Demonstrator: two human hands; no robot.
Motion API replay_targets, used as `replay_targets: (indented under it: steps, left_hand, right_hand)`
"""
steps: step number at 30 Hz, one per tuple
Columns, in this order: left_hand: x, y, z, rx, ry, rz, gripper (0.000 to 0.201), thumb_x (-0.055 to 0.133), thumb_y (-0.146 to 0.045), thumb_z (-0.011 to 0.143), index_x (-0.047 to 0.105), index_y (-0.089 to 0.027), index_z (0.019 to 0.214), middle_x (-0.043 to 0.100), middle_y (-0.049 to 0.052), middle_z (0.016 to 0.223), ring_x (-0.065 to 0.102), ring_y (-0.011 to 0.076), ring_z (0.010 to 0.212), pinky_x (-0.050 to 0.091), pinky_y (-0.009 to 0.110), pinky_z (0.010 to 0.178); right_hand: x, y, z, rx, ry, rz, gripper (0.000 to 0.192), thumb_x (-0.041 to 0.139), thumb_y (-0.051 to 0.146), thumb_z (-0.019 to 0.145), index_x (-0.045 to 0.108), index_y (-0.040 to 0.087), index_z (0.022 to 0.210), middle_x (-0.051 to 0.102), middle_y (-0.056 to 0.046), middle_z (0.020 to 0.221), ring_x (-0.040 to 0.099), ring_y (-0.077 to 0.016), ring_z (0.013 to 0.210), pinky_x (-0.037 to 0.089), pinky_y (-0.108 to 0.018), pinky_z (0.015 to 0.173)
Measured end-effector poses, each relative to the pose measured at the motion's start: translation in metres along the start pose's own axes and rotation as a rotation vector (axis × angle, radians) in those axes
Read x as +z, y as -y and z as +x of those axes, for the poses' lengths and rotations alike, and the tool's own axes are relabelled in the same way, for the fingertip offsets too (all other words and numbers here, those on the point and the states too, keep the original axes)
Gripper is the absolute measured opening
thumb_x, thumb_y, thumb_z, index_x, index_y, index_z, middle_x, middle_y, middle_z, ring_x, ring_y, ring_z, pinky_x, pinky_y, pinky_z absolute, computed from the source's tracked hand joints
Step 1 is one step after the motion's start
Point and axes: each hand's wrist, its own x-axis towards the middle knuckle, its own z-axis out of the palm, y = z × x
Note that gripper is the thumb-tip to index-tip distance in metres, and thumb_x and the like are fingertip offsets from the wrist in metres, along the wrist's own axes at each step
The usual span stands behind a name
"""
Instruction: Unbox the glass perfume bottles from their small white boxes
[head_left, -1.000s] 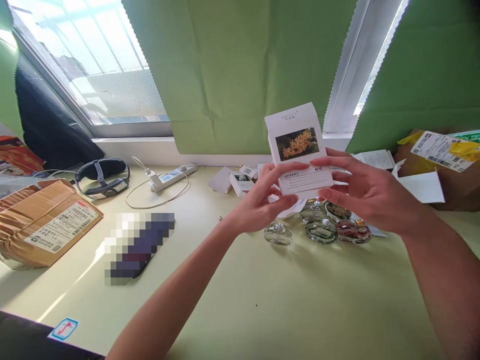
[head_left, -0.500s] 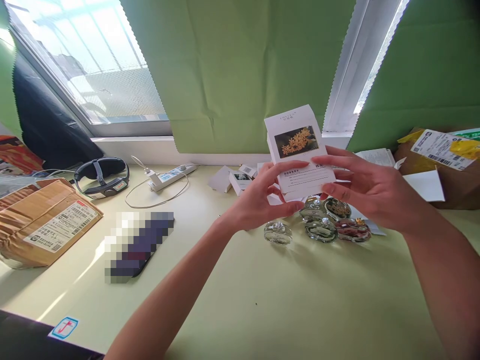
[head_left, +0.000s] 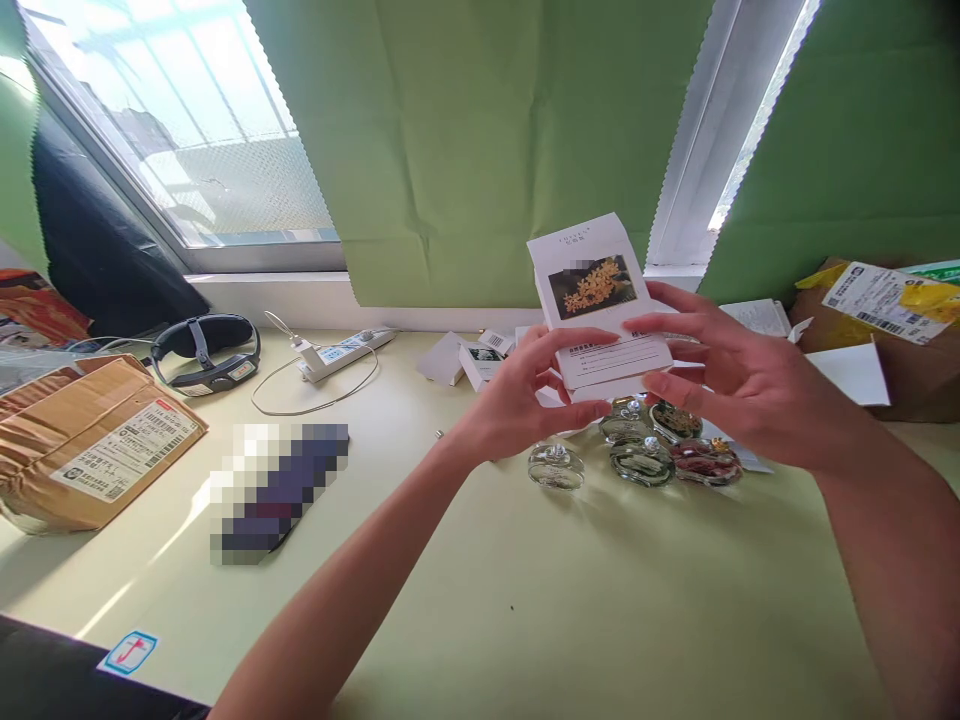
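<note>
A white perfume box (head_left: pixel 592 285), printed with a picture of orange flowers, is held up above the table between both hands. My left hand (head_left: pixel 517 400) grips its lower left side, fingers across the front and thumb beneath. My right hand (head_left: pixel 739 380) has its fingertips and thumb on the lower right side. Behind and below the box stand several glass perfume bottles: a clear bottle (head_left: pixel 556 467) on the left, a greenish clear bottle (head_left: pixel 642 462) in the middle and a reddish bottle (head_left: pixel 706 461) on the right. The box hides what lies directly behind it.
Small white boxes (head_left: pixel 480 360) lie at the back near the wall. To the left are a power strip (head_left: pixel 341 355), a black headset (head_left: pixel 206 355), a blurred dark flat object (head_left: pixel 285 495) and a brown parcel (head_left: pixel 105 440). Another cardboard parcel (head_left: pixel 877 330) sits at the back right.
The box has tilted very slightly, and the hands keep the same hold on it. Everything on the table stays in place.
</note>
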Motion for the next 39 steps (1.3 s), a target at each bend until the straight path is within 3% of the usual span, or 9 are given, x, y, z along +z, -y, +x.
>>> replay_targets:
  steps: [4, 12, 24, 35, 39]
  left_hand:
    - [-0.002, -0.004, -0.001, -0.050, 0.076, -0.068, 0.058, 0.079, -0.031, 0.081, 0.055, -0.031, 0.134, 0.057, 0.009, 0.133, 0.064, 0.0245, 0.112, 0.060, 0.040, 0.091]
    - [-0.002, -0.004, 0.000, -0.046, 0.056, -0.055, 0.054, 0.076, -0.031, 0.084, 0.056, -0.031, 0.133, 0.058, 0.008, 0.134, 0.063, 0.0243, 0.114, 0.059, 0.040, 0.093]
    - [-0.003, -0.006, -0.003, -0.053, 0.072, -0.073, 0.051, 0.071, -0.034, 0.088, 0.053, -0.035, 0.135, 0.057, 0.007, 0.136, 0.059, 0.0263, 0.120, 0.059, 0.041, 0.093]
    - [-0.005, -0.010, -0.002, -0.070, 0.080, -0.136, 0.050, 0.068, -0.034, 0.090, 0.052, -0.032, 0.138, 0.055, 0.007, 0.141, 0.063, 0.0243, 0.115, 0.060, 0.038, 0.091]
    - [-0.006, -0.012, -0.002, -0.081, 0.099, -0.208, 0.050, 0.068, -0.033, 0.090, 0.051, -0.031, 0.137, 0.057, 0.006, 0.140, 0.063, 0.0242, 0.116, 0.061, 0.036, 0.090]
  right_hand:
    - [-0.004, 0.001, -0.002, 0.020, 0.000, -0.036, 0.038, 0.070, 0.046, 0.088, 0.063, 0.053, 0.125, 0.031, 0.015, 0.162, 0.068, -0.0309, 0.115, 0.064, -0.051, 0.093]
    - [-0.002, 0.005, 0.000, 0.011, -0.015, -0.083, 0.036, 0.068, 0.044, 0.090, 0.064, 0.052, 0.124, 0.031, 0.014, 0.162, 0.064, -0.0308, 0.121, 0.063, -0.049, 0.096]
    - [-0.002, 0.005, -0.001, -0.013, -0.031, -0.048, 0.037, 0.069, 0.043, 0.088, 0.065, 0.052, 0.124, 0.033, 0.015, 0.161, 0.066, -0.0323, 0.117, 0.065, -0.051, 0.091]
    - [-0.001, 0.015, 0.000, -0.020, -0.055, -0.094, 0.030, 0.064, 0.045, 0.093, 0.066, 0.055, 0.121, 0.039, 0.014, 0.158, 0.071, -0.0291, 0.107, 0.062, -0.054, 0.089]
    - [-0.002, 0.013, -0.001, -0.060, -0.066, -0.098, 0.034, 0.066, 0.043, 0.092, 0.065, 0.057, 0.123, 0.039, 0.016, 0.158, 0.062, -0.0337, 0.124, 0.061, -0.056, 0.094]
